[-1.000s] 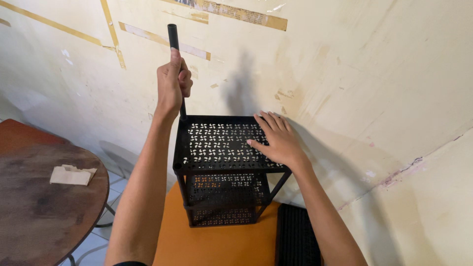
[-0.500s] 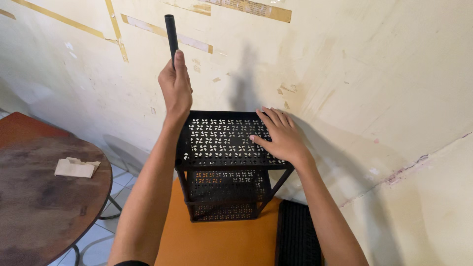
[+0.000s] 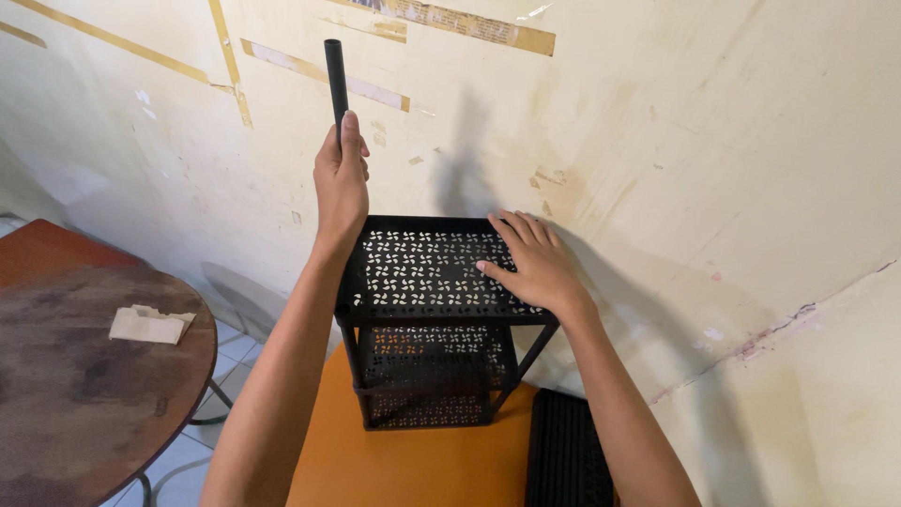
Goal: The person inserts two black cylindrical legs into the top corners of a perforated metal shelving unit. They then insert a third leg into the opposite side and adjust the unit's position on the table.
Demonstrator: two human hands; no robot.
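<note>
A shelf rack point(image 3: 427, 310) stands on a surface point(image 3: 413, 465) against the wall point(image 3: 657, 141). At its 10 o'clock a left hand point(image 3: 341, 183) holds a tube point(image 3: 335, 80) upright; a right hand point(image 3: 530, 263) lies flat on its top. A round table point(image 3: 75, 376) at 9 o'clock carries a folded cloth point(image 3: 150, 325).

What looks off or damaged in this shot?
The wall stands out: stained, scuffed, with strips of old tape residue and a crack-like mark at right. A crumpled paper lies on the worn round table. The black shelf looks square; the left hand holds a loose black tube, the right hand lies flat on top.
</note>
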